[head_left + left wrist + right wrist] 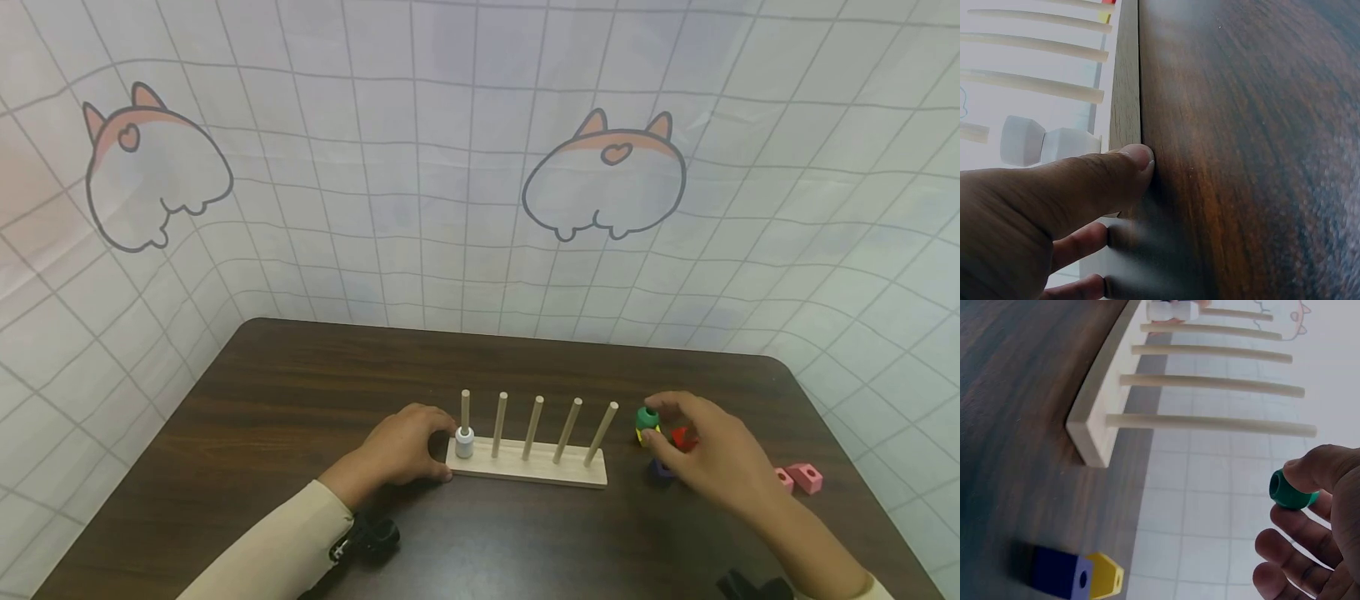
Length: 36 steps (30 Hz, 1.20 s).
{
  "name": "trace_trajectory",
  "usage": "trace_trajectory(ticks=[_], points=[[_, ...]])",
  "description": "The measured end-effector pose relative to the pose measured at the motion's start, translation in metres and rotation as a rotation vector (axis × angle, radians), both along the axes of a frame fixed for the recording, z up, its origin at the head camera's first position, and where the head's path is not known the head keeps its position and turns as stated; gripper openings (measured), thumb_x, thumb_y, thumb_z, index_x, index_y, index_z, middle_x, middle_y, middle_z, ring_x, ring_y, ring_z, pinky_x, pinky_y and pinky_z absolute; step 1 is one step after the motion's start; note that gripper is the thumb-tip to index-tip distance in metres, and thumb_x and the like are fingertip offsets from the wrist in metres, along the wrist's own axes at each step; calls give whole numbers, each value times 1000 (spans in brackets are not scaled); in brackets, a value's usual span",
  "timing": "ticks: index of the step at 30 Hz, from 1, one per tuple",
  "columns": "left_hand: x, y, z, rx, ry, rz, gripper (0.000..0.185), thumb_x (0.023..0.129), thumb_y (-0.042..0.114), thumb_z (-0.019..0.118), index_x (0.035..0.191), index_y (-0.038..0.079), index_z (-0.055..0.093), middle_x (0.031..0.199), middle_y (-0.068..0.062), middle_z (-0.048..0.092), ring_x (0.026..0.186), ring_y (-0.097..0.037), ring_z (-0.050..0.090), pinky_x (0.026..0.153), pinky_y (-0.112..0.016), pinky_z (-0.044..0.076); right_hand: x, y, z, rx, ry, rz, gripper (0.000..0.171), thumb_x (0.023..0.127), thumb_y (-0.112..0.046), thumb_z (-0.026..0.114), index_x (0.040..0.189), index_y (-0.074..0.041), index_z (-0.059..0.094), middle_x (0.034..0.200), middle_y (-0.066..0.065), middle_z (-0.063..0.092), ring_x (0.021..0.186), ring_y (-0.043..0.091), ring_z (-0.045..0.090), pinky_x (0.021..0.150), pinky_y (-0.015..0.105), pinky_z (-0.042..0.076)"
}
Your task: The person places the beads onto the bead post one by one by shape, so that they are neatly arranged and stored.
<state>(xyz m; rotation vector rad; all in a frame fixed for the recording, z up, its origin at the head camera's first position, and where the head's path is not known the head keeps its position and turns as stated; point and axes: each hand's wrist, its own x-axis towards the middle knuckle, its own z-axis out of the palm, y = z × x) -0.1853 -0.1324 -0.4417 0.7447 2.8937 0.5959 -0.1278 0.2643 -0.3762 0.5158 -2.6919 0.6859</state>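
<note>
A wooden peg stand (525,473) with several upright pegs sits on the dark table. Two white beads (1022,140) are stacked on its leftmost peg; the other pegs are bare. My left hand (405,446) holds the stand's left end, its thumb against the front edge of the base. To the right of the stand, my right hand (712,446) pinches a green bead (1291,490) between thumb and fingers, raised above the table. The bead's hole shows in the right wrist view. Below it lie a dark blue block (1054,572) and a yellow block (1107,575).
A red block (684,438) lies partly hidden beside the right hand. Farther right are pink blocks (806,477), partly covered by the right forearm. A patterned cloth (450,167) hangs behind the brown table (315,375).
</note>
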Motion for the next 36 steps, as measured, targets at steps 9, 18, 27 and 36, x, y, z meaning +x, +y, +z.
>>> trace_trajectory(ticks=[9, 18, 27, 36], points=[[0, 0, 0, -5, -1, 3, 52, 68, 31, 96, 114, 17, 75, 125, -3, 69, 125, -33, 57, 99, -56, 49, -3, -11, 8, -46, 83, 38, 43, 86, -13, 83, 125, -13, 65, 107, 0, 69, 82, 14, 62, 67, 31, 54], [0, 0, -1, 4, 1, 6, 53, 68, 31, 96, 114, 16, 75, 124, -3, 69, 124, -32, 57, 99, -56, 49, -5, -19, 15, -82, 88, 76, 42, 87, -9, 82, 125, -9, 64, 107, 2, 68, 77, 14, 65, 66, 32, 57], [0, 0, -1, 3, 0, 9, 52, 68, 30, 96, 113, 16, 75, 125, -3, 69, 125, -32, 57, 99, -55, 48, -7, -28, 24, -78, 85, 67, 42, 87, -9, 82, 125, -8, 64, 107, 4, 69, 80, 15, 64, 66, 36, 56], [2, 0, 3, 14, -7, 9, 51, 68, 28, 96, 112, 16, 75, 124, -3, 69, 125, -33, 57, 100, -55, 48, -8, -39, 25, -108, 65, 73, 40, 86, -9, 82, 123, -12, 66, 109, 1, 71, 80, 13, 64, 66, 30, 54]])
